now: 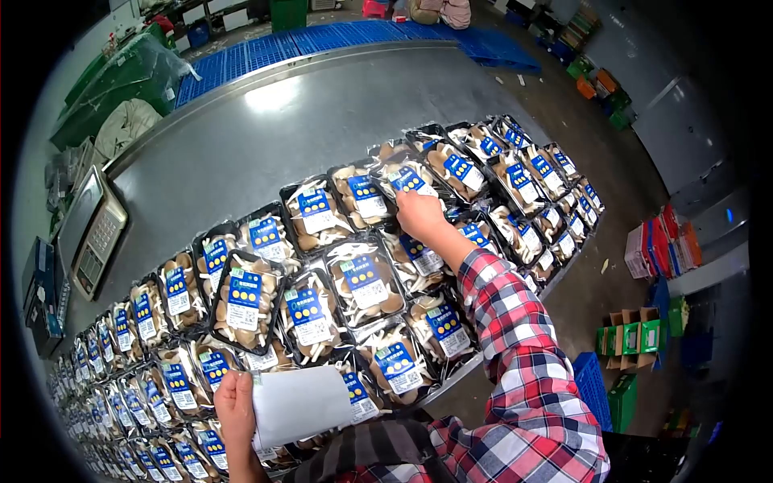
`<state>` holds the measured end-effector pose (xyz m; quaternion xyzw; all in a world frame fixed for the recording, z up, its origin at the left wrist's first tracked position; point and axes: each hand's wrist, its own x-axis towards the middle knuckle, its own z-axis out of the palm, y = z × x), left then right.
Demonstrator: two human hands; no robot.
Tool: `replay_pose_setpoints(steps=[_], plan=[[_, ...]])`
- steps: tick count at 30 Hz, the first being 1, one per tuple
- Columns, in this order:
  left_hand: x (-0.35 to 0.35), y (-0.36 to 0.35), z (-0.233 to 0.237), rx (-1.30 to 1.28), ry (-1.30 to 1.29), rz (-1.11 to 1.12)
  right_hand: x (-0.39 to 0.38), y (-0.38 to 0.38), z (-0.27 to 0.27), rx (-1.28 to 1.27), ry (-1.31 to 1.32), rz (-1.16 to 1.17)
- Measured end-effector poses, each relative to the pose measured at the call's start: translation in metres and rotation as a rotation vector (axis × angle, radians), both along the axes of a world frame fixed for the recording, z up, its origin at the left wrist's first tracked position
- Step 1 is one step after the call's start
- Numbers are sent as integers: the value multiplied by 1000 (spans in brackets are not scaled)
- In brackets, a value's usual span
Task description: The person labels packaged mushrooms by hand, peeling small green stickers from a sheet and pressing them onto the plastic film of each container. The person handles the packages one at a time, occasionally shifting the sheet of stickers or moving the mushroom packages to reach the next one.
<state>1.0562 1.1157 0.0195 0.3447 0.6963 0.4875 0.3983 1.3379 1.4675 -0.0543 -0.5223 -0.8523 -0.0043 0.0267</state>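
My left hand (235,402) is closed on the edge of a white paper sheet (310,402), which lies over some of the mushroom packs near my body. With curled fingers, my right hand (421,216) touches a mushroom pack (394,151) in the back row, at the lower edge of its blue and white label (409,180). Whether anything is pinched there is hidden. Film-wrapped black trays of mushrooms with similar labels stand around both hands. One labelled pack (244,302) rests tilted on top of its neighbours.
Rows of packs cover the near side of the metal table (338,105). A scale (95,229) stands at the left. Blue pallets (314,38) lie beyond the table. Cartons (636,338) are on the floor at the right, and people (441,11) are at the far back.
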Motion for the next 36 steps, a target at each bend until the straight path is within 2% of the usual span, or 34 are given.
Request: replay_pose_setpoints(steps=[4, 7, 9, 11, 13, 14, 15, 17, 18, 20, 21, 23, 25, 27, 30, 33, 35, 36], plan=[[6, -2, 8, 27, -54, 35, -27, -11, 39, -3, 248, 159], [16, -6, 10, 21, -152, 1, -73, -68, 83, -180, 339, 160], [23, -9, 9, 13, -136, -61, -97, -115, 93, -241, 494, 259], [30, -10, 9, 22, -102, -99, -106, -147, 100, -401, 491, 411], [29, -15, 12, 38, -70, -96, -91, -156, 92, -325, 518, 347], [27, -18, 13, 49, -53, -91, -75, -155, 90, -246, 489, 189], [23, -23, 11, 60, -67, -67, -53, -144, 64, -205, 455, 13], [14, -30, 6, 89, -95, -10, 4, -130, 66, -252, 234, -294], [16, -30, 8, 83, -170, 27, 36, -123, 45, -123, 138, -315], [17, -30, 5, 98, -164, -4, 78, -115, 29, -233, -110, -446], [17, -30, 2, 104, -159, -23, 92, -108, 16, -204, -158, -362], [26, -27, 7, 79, -139, -42, 99, -107, 23, -140, -137, -213], [32, -27, 13, 124, -191, -93, 85, -111, 46, -89, -34, -154], [33, -28, 15, 153, -122, -156, 49, -125, 81, -96, 128, -80], [37, -37, 22, 122, -145, -158, -17, -158, 126, 47, 371, 177], [36, -48, 32, 179, -51, -165, -88, -184, 152, 166, 614, 466], [36, -60, 29, 161, -72, -134, -140, -206, 166, 107, 385, 456], [35, -66, 27, 166, -5, -129, -160, -210, 155, 106, 427, 626]])
